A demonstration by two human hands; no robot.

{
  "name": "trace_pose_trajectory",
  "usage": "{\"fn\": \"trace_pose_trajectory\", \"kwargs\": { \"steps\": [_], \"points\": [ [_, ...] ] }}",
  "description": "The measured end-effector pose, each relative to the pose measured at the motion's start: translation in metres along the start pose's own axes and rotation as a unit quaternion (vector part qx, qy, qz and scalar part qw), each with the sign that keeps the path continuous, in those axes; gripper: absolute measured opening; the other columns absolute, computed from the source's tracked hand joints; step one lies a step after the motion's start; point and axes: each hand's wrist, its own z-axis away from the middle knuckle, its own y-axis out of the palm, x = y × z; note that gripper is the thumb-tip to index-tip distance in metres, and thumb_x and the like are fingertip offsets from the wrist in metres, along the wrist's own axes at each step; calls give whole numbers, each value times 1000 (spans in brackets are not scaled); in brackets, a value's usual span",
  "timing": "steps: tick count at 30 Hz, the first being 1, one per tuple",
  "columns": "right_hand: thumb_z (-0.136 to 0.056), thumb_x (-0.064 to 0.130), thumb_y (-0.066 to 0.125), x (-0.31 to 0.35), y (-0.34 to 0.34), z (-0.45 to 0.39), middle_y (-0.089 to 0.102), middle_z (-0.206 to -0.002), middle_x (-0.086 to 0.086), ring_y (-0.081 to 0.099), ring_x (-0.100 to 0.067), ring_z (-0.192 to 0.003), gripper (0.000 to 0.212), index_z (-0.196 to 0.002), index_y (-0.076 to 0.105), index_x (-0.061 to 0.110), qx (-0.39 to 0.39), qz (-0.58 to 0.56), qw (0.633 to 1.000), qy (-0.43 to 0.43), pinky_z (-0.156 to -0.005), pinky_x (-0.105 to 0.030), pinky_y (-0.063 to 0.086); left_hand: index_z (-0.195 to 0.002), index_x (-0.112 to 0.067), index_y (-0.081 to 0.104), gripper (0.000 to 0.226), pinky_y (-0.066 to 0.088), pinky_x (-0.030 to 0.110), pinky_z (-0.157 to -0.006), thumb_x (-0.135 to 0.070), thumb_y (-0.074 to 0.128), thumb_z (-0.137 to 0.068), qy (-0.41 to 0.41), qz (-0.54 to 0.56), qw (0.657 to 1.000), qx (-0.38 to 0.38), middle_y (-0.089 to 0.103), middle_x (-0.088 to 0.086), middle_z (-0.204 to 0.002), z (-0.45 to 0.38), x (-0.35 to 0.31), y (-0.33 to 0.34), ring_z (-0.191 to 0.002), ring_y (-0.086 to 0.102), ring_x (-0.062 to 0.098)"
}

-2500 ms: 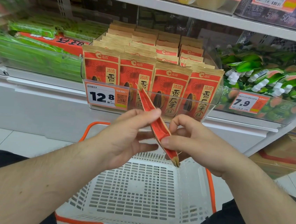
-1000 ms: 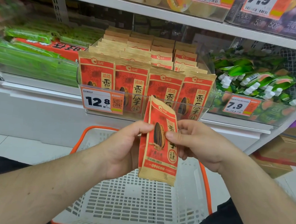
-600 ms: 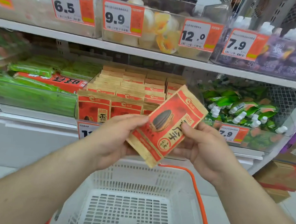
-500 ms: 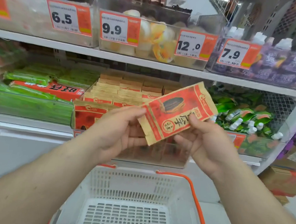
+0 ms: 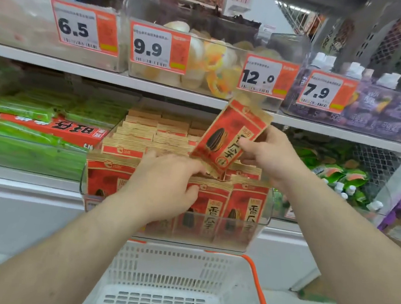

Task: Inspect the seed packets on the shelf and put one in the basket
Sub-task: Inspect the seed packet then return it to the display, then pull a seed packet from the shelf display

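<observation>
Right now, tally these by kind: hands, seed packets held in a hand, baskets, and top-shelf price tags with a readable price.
Hands: 2, left hand, right hand
held seed packet: 1
basket: 1
readable price tags: 4, reading 6.5, 9.9, 12.0, 7.9
Total: 8

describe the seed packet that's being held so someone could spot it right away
Find the clear bin of red seed packets on the middle shelf, above the white basket. One packet is raised above it, tilted, pinched by the right hand; the others stand in rows.
</observation>
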Motion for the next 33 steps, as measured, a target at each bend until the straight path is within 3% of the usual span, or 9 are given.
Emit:
{"fn": "trace_pose_trajectory", "kwargs": {
  "steps": [5, 9, 14, 17, 20, 24, 28, 30, 33],
  "points": [
    [-88, 8, 72, -2, 8, -20, 76, -97, 3, 73, -20, -90, 21, -98, 67, 27, 109, 134, 985, 5, -84, -42, 58, -127, -41, 55, 31, 32, 37, -98, -41, 47, -98, -1, 5, 1000, -18, 59, -22, -130, 0, 1, 3, -124, 50, 5],
    [-88, 12, 74, 6, 16, -29, 75, -97, 1, 73, -16, -86, 17, -100, 69, 21, 180, 237, 955, 10, -82, -37, 61, -130, -41, 57, 33, 30, 33, -97, -42, 49, -98, 10, 20, 999, -38, 60, -23, -128, 0, 4, 6, -122, 49, 3],
    [-84, 14, 79, 17, 25, -36, 70, -84, 3, 70, -16, -69, 15, -85, 68, 24, 139, 304, 940, -62, -66, -30, 58, -127, -37, 63, 33, 33, 34, -100, -37, 58, -94, 26, 64, 994, -86, 63, -21, -126, 0, 9, 13, -119, 54, 3],
    [-87, 14, 75, 16, 32, -36, 67, -80, 10, 64, -9, -77, 19, -75, 69, 28, 160, 376, 909, -90, -71, -26, 52, -115, -33, 71, 26, 38, 36, -88, -29, 66, -90, 44, 100, 986, -124, 70, -17, -113, 0, 13, 17, -107, 62, 8],
    [-92, 27, 69, 11, 39, -35, 71, -84, 5, 66, -15, -79, 18, -75, 71, 27, 213, 419, 880, -62, -73, -32, 56, -107, -30, 75, 24, 37, 34, -79, -28, 66, -84, 58, 101, 982, -152, 73, -16, -104, 0, 17, 22, -96, 65, 9],
    [-93, 56, 58, 12, 38, -35, 77, -93, 4, 71, -16, -93, 40, -90, 79, 22, 263, 332, 906, -13, -97, -43, 53, -101, -28, 77, 24, 38, 33, -76, -28, 62, -82, 71, 111, 975, -181, 73, -16, -101, 0, 17, 25, -94, 66, 8],
    [-61, 88, 51, 19, 32, -32, 76, -105, 7, 67, -15, -108, 78, -97, 79, 25, 353, 284, 891, 22, -111, -48, 40, -89, -27, 79, 17, 48, 41, -78, -25, 64, -81, 79, 135, 966, -204, 72, -16, -100, 1, 16, 29, -94, 66, 11],
    [-61, 83, 52, 22, 29, -30, 76, -104, 6, 66, -17, -110, 71, -94, 79, 26, 383, 282, 879, 23, -111, -48, 38, -85, -24, 78, 15, 51, 46, -78, -23, 65, -79, 88, 137, 962, -219, 71, -13, -96, 1, 15, 31, -92, 63, 16],
    [-70, 54, 60, 32, 28, -22, 75, -101, -1, 66, -23, -103, 46, -91, 78, 18, 392, 313, 865, 13, -106, -49, 42, -81, -22, 78, 13, 49, 44, -78, -21, 66, -76, 93, 127, 958, -239, 66, -9, -94, 4, 12, 32, -94, 57, 19]
  ]
}}
